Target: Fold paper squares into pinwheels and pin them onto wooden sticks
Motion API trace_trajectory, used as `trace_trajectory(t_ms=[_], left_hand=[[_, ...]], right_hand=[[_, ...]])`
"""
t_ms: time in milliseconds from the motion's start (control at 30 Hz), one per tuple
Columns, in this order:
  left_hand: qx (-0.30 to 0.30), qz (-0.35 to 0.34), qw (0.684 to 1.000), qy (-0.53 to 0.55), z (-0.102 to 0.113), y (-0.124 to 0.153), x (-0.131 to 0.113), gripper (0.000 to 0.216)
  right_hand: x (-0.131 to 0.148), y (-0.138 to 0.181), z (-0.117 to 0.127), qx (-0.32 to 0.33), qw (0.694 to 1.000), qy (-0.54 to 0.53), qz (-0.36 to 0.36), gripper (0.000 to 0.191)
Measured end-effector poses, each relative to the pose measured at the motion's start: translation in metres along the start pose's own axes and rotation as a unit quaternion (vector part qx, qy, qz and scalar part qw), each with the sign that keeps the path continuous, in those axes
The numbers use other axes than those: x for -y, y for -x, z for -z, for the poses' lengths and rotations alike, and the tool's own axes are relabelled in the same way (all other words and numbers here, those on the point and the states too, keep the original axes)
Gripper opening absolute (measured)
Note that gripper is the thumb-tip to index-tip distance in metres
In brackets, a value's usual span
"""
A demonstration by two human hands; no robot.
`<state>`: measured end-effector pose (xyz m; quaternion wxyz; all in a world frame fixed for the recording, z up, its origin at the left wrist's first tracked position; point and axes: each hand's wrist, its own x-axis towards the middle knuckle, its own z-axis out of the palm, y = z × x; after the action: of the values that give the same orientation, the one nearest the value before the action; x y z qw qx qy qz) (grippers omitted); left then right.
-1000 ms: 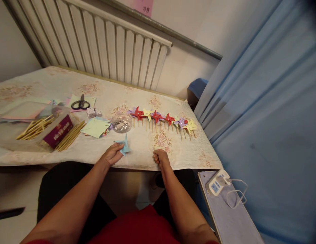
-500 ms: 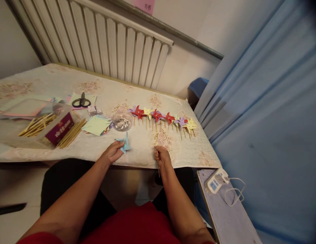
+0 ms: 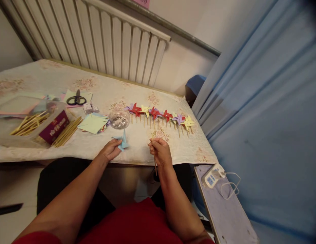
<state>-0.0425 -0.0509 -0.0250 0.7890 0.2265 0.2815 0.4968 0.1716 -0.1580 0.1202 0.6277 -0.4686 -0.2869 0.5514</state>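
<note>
My left hand [image 3: 112, 149] is closed on a light blue paper pinwheel [image 3: 123, 141] at the table's front edge. To its right, my right hand [image 3: 161, 151] pinches a thin wooden stick [image 3: 155, 163], held upright with its lower end below the fist. Pinwheel and stick are apart. Beyond my hands stands a round clear dish of small shiny metal pieces [image 3: 119, 119], too small to make out. A row of finished pinwheels on sticks, with a red pinwheel [image 3: 154, 113] and a yellow pinwheel [image 3: 188, 123] among them, lies farther back on the right.
Left of the dish is a stack of cut paper squares [image 3: 93, 123]. Behind it lie black-handled scissors [image 3: 76, 99] and small boxes [image 3: 91, 108]. A plastic bin [image 3: 43, 137] holds sticks; more sticks [image 3: 67, 131] lie beside it. A power strip [image 3: 212, 176] rests on a bench at right.
My right hand has risen slightly and turned, so the stick's upper tip now shows above the fingers. My left hand still holds the blue pinwheel. The view has shifted a little.
</note>
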Motion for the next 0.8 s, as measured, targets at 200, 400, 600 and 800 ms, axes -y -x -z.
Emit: trace_trajectory(t_ms=[200, 400, 600, 800], left_hand=[[-0.003, 0.002, 1.000, -0.001, 0.0033, -0.0024, 0.0005, 0.018], [0.001, 0.000, 1.000, -0.001, 0.0020, -0.0018, -0.0001, 0.016], [0.011, 0.001, 1.000, -0.003, 0.0001, -0.0012, -0.0008, 0.016], [0.002, 0.004, 1.000, 0.006, -0.0007, -0.0003, -0.0014, 0.011]], right_hand=[[0.0051, 0.0071, -0.0052, -0.024, 0.999, 0.015, 0.028, 0.018], [0.0038, 0.0077, -0.0058, -0.043, 0.998, 0.027, 0.037, 0.017], [0.0032, 0.0066, -0.0047, -0.045, 0.998, 0.032, 0.037, 0.018], [0.0024, 0.0063, -0.0041, -0.061, 0.997, 0.045, 0.031, 0.018]])
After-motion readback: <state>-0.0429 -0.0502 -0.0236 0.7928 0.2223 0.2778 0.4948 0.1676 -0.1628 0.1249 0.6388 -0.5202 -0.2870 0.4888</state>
